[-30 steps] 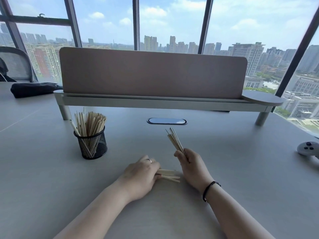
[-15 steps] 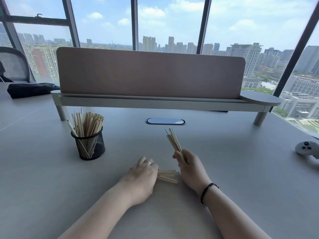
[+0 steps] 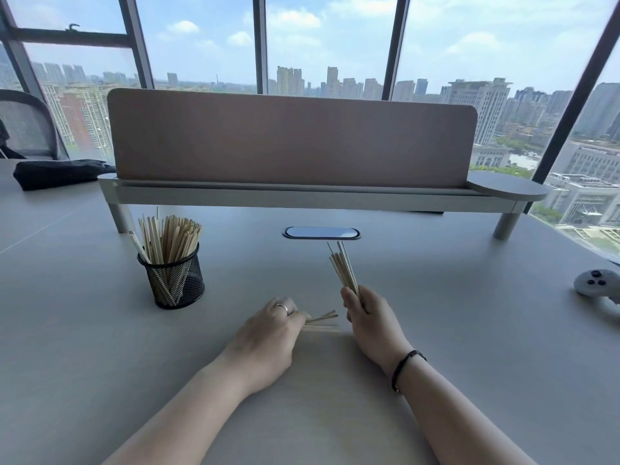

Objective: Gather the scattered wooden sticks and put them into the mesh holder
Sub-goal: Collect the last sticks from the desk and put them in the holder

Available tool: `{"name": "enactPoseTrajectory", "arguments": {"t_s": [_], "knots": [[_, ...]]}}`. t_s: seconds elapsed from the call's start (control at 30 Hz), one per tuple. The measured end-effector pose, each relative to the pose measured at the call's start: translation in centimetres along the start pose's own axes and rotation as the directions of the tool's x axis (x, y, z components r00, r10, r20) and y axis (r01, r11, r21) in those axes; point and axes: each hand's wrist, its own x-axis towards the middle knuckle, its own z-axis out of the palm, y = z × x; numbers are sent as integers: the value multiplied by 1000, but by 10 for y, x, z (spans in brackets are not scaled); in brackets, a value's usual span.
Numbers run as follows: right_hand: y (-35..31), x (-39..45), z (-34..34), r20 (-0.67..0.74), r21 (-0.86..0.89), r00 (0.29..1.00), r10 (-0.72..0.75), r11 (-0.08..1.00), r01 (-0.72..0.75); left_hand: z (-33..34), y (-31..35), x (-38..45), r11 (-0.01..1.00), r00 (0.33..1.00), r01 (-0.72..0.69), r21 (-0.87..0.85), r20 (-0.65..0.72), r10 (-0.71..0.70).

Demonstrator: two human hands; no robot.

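Wooden sticks (image 3: 322,322) lie on the worktop (image 3: 100,330), pinched by the left hand (image 3: 268,330); the right hand's (image 3: 369,317) grip clasps an upright bundle (image 3: 342,270). Mesh holder (image 3: 174,280) stands left, well filled.

A grey desk (image 3: 100,347) carries a black mesh holder (image 3: 175,280) of sticks at left, a few loose sticks (image 3: 322,322) near centre, a white controller (image 3: 597,285) at far right, a dark cloth (image 3: 60,172) at far left, and a raised shelf (image 3: 302,194) with a screen across the back.
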Motion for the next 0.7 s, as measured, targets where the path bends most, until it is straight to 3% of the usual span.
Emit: {"name": "enactPoseTrajectory", "arguments": {"t_s": [0.13, 0.2, 0.3, 0.37, 0.47, 0.57, 0.7], "knots": [[-7, -4, -4, -1, 127, 1000, 19, 992, -19, -1, -10, -1, 947, 939, -14, -320, -331, -98], [-11, -6, -5, 24, 275, 996, 83, 958, -87, -7, -8, -1, 858, 877, 24, -514, -401, -265], [-18, -9, -3, 81, 483, 986, 143, 860, -165, -14, -8, 3, 602, 800, 58, -796, -323, -505], [-25, -12, -1, 91, 566, 988, 123, 810, -153, -18, -9, 4, 484, 744, 66, -873, -281, -607], [-34, -16, 2, 76, 597, 995, 59, 797, -92, -23, -7, 2, 387, 696, 22, -922, -264, -668], [-39, -19, 4, 68, 595, 997, 30, 801, -65, -22, -6, 0, 320, 715, -29, -947, -243, -656], [-42, -21, 5, 84, 599, 996, 19, 798, -65, -20, 1, -1, 350, 747, -6, -937, -237, -621]]}}
